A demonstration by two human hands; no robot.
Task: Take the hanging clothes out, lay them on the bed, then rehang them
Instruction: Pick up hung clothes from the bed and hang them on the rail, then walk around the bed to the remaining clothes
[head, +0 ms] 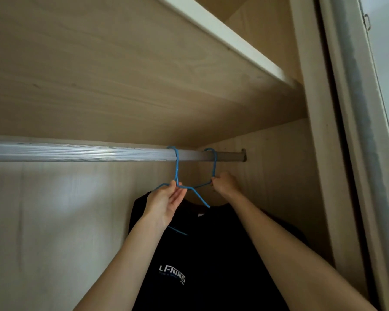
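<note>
Two blue wire hangers hook over the silver closet rod [76, 152] near its right end. My left hand [166, 203] pinches the neck of the left hanger [176, 167], which carries a black T-shirt [207, 254] with white lettering on the chest. My right hand [226, 182] grips the neck of the right hanger [215, 162]; the dark garment on it is mostly hidden behind my right forearm and the black shirt.
A wooden shelf [144, 75] with a white front edge runs just above the rod. The wardrobe's right side panel [285, 176] holds the rod's bracket. A sliding door frame [357, 131] stands at the right. The rod's left stretch carries no hangers.
</note>
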